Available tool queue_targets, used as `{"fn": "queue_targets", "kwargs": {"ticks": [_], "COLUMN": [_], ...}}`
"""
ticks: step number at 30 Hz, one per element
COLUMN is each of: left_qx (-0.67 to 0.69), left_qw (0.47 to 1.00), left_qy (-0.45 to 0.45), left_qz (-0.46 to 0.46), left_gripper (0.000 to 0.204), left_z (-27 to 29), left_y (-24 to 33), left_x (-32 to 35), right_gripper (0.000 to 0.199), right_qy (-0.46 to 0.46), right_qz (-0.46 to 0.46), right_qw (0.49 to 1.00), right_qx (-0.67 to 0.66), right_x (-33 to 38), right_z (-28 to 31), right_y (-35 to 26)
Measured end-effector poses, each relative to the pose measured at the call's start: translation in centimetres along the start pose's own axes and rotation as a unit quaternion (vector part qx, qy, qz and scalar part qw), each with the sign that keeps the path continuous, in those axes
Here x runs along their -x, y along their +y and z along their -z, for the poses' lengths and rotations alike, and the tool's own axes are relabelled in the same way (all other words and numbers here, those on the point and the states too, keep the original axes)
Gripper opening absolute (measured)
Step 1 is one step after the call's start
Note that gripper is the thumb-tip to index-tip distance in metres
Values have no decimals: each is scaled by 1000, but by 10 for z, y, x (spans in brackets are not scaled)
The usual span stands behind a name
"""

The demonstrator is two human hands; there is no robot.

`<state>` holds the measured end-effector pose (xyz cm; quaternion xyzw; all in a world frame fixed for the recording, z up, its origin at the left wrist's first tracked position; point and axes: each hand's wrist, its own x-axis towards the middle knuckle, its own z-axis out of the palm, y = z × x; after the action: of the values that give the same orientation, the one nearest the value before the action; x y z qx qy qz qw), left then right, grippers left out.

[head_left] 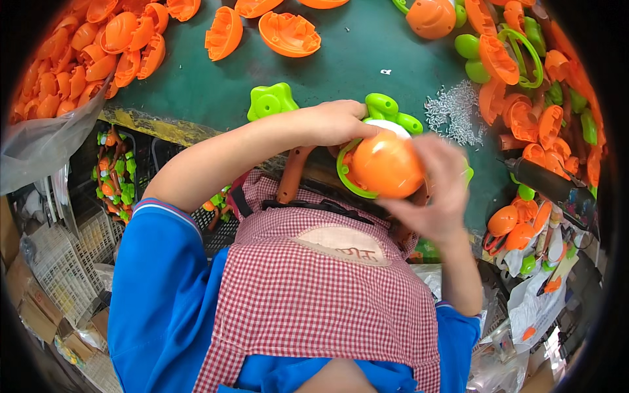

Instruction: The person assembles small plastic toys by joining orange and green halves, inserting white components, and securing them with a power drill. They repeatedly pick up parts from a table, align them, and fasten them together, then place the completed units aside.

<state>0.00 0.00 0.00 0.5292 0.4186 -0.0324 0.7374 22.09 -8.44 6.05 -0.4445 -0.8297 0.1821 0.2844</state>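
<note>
Both of my hands hold one toy [383, 164], a round orange plastic body with a green ring around it and green and white parts on its far side. My left hand [337, 123] grips it from the upper left. From the right, my right hand [436, 190] wraps around the orange shell; it is blurred. The toy sits just above the near edge of the green table [341, 72], over my red checked apron.
A green star-shaped part [271, 100] lies left of my left hand. Orange half shells [288, 33] lie further back. Heaps of orange parts [98, 52] fill the left, orange and green parts [524, 98] the right. Small silver screws [452, 112] and a black power screwdriver [550, 183] lie right.
</note>
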Motion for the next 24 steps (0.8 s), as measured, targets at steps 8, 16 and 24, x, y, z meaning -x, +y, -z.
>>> {"fn": "queue_targets", "kwargs": {"ticks": [8,16,24], "left_qx": [11,-113,-83], "left_qw": [999,986,990], "left_qy": [32,-4,10], "left_qz": [-14,-119,-113], "left_gripper": [70,95,88], "left_z": [0,2,-4], "left_y": [13,12,11], "left_x": [17,18,13], "right_gripper": [76,71,45], "right_qy": [-18,82,33], "right_qz": [-30,-72,-73], "right_qw": [998,994,994], "right_qx": [52,-22,-69], "right_x": [18,36,21], "right_z": [-32,-48,-17], "right_y": [-14,-8,20]}}
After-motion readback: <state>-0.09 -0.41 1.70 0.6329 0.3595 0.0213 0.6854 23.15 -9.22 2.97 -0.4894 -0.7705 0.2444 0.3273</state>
